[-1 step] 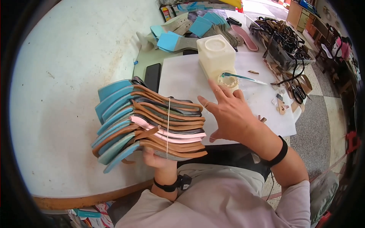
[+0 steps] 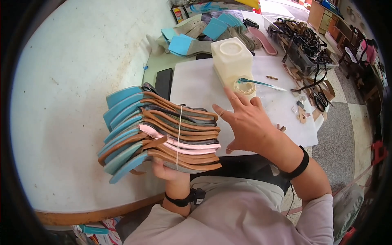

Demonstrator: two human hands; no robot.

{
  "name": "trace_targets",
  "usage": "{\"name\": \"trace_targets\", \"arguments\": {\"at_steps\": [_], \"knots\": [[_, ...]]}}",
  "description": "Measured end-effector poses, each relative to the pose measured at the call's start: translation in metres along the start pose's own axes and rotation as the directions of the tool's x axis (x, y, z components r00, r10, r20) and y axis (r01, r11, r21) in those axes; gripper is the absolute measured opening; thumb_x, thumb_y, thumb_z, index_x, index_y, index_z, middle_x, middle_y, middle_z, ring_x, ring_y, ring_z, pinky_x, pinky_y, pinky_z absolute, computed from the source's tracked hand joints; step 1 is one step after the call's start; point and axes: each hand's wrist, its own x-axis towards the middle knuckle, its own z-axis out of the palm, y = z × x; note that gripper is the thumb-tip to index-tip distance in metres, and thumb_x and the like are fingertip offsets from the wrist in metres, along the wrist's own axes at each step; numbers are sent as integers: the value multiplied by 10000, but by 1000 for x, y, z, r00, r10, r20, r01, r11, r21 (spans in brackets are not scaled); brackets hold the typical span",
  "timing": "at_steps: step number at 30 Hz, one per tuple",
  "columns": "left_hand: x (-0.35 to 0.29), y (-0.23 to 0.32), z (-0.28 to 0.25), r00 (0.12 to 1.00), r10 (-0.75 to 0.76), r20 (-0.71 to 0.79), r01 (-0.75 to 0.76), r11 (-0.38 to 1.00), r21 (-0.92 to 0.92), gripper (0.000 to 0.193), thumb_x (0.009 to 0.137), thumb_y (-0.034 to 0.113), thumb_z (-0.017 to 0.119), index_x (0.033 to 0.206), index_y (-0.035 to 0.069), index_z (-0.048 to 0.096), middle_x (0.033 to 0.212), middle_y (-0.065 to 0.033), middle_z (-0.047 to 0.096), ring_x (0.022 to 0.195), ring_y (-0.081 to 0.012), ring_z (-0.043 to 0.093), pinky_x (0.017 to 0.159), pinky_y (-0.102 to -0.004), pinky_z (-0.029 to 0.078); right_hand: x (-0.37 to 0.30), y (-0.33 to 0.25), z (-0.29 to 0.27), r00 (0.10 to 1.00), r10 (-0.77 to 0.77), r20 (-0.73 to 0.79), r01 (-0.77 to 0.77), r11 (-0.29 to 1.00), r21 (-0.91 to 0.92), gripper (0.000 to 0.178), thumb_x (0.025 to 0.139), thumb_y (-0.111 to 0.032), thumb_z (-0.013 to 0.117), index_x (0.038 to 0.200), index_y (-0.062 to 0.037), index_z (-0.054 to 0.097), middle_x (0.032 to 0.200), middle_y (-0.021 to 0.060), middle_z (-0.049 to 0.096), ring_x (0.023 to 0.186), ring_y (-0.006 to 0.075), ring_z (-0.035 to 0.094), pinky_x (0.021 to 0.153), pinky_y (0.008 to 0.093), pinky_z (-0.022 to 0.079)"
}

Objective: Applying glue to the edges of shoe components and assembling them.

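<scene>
A thick bundle of curved brown, black and pink soles with blue ends (image 2: 179, 130) is filling the near middle, blocking any low path across. To its left, the stained, brown-edged white worktop (image 2: 69, 155) is offering wide open room. Beyond the bundle, a strip of smooth white sheet (image 2: 192, 79) is lying bare between a flat black rectangular phone (image 2: 164, 81) and a tall cream plastic container (image 2: 232, 59). The container is standing in front of the right hand's (image 2: 249, 118) fingers; a slim blue-and-white brush (image 2: 265, 84) is jutting rightward, and black-handled scissors (image 2: 320, 101) are cluttering the sheet's right edge.
</scene>
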Motion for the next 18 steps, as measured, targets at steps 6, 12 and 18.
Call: {"name": "trace_targets", "arguments": {"at_steps": [6, 12, 18], "knots": [[17, -3, 4, 978, 41, 206, 76, 844, -530, 697, 1077, 522, 445, 1650, 124, 451, 1672, -137, 483, 1527, -351, 480, 1280, -585, 378, -7, -8, 4, 988, -23, 150, 24, 1000, -5, 1224, 528, -444, 1053, 1608, -186, 539, 1720, 311, 317, 1562, 405, 387, 1116, 501, 385], [6, -11, -14, 995, 10, 102, 23, 950, -313, 710, 1012, 407, 592, 1656, 143, 453, 1703, -106, 455, 1536, -354, 473, 1297, -588, 356, -5, -11, -9, 999, 27, 17, -26, 998, -55, 1378, 518, -435, 1060, 1701, -213, 391, 1737, 306, 280, 1581, 413, 364, 1127, 513, 367], [1, -15, -4, 977, 62, 202, 13, 936, -352, 745, 953, 341, 677, 1645, 157, 468, 1693, -67, 474, 1571, -328, 424, 1329, -561, 287, -5, -21, -18, 997, 4, -83, -9, 998, -63, 1488, 482, -353, 1077, 1741, -227, 295, 1756, 281, 250, 1592, 420, 355, 1122, 530, 373]]}}
